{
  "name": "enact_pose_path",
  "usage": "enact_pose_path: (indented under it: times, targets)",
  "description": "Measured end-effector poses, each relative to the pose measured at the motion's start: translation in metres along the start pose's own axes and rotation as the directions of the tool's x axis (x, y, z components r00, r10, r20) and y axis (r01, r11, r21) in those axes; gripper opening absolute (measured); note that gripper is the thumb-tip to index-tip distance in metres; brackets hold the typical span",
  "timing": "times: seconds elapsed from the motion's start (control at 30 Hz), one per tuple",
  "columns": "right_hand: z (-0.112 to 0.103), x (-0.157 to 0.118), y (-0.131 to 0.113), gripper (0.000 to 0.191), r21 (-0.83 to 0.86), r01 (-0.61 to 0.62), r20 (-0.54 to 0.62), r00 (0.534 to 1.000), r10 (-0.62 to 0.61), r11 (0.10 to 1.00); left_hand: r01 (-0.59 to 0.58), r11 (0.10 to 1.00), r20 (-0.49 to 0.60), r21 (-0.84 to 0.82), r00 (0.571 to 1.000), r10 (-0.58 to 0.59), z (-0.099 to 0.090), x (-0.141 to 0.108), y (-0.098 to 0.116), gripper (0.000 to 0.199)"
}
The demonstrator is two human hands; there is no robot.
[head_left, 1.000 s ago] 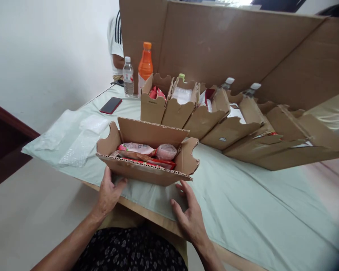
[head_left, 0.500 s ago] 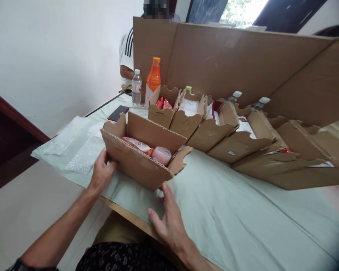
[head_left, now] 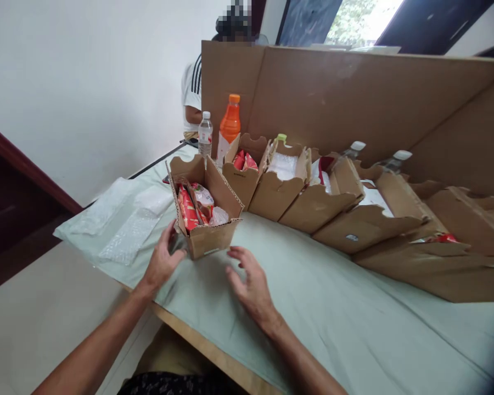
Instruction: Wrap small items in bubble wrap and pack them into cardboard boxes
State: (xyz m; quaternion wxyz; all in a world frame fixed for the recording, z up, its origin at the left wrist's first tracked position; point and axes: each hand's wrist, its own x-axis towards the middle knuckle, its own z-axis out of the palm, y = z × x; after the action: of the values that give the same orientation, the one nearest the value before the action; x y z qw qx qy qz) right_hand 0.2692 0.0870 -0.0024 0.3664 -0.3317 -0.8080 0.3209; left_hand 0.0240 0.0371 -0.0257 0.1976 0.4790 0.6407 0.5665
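An open-topped cardboard box (head_left: 214, 239) stands on the cloth-covered table, its narrow end towards me. Inside lie a red snack packet (head_left: 187, 208) and clear plastic-wrapped items (head_left: 219, 216). My left hand (head_left: 163, 262) is at the box's near left corner, fingers apart; its fingertips are partly hidden behind the thumb side, and contact is hard to make out. My right hand (head_left: 249, 280) is open just off the near right corner, with its fingers curved and nothing in them.
Bubble wrap sheets (head_left: 130, 233) lie on the left. A row of filled cardboard boxes (head_left: 282, 195) runs to the right, before a tall cardboard partition (head_left: 313, 99). A water bottle (head_left: 205, 137) and an orange drink bottle (head_left: 230, 123) stand behind. Beyond the partition sits a person (head_left: 192, 90).
The box has turned from lengthwise to end-on and moved back towards the row, and its red packet now shows. My right hand has come off its near corner.
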Motion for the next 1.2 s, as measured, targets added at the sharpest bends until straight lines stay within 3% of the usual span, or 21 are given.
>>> enact_pose_path:
  times: [0.07,0.17,0.3,0.47,0.6,0.73,0.93,1.07,1.2]
  targets:
    - [-0.004,0.013,0.015,0.050,0.012,-0.027,-0.070,0.997,0.028,1.000,0.007,1.000,0.057,-0.011,0.998,-0.006,0.004,-0.013,0.002,0.074]
    - [0.003,0.035,0.029,0.067,0.064,0.006,0.034,0.999,-0.009,0.998,0.051,0.999,0.028,-0.013,0.998,-0.051,0.014,-0.007,0.008,0.071]
    - [0.020,0.054,0.042,0.072,0.153,0.081,0.147,0.984,-0.104,0.985,0.130,0.988,-0.044,-0.079,0.990,-0.134,0.017,0.021,0.010,0.058]
    - [0.029,0.052,0.058,0.064,0.140,0.086,0.109,0.989,-0.101,0.986,0.141,0.985,-0.080,-0.098,0.986,-0.149,0.012,0.053,0.009,0.054]
    - [0.028,0.050,0.059,0.051,0.155,0.047,0.067,0.996,-0.058,0.987,0.075,0.992,-0.130,-0.105,0.987,-0.089,0.025,0.079,0.005,0.051]
    - [0.025,0.051,0.056,0.039,0.167,0.032,0.067,0.997,-0.043,0.986,0.089,0.990,-0.161,-0.107,0.981,-0.106,0.038,0.113,-0.003,0.051]
    - [0.024,0.052,0.055,0.031,0.169,0.020,0.071,0.997,-0.032,0.985,0.120,0.986,-0.176,-0.115,0.975,-0.139,0.037,0.157,-0.016,0.047]
    - [0.023,0.053,0.053,0.025,0.165,0.013,0.076,0.997,-0.026,0.986,0.139,0.986,-0.200,-0.089,0.968,-0.155,0.046,0.170,-0.028,0.040]
    - [0.021,0.053,0.051,0.025,0.169,-0.004,0.073,0.997,-0.008,0.986,0.094,0.994,-0.269,-0.064,0.957,-0.108,0.060,0.165,-0.035,0.038]
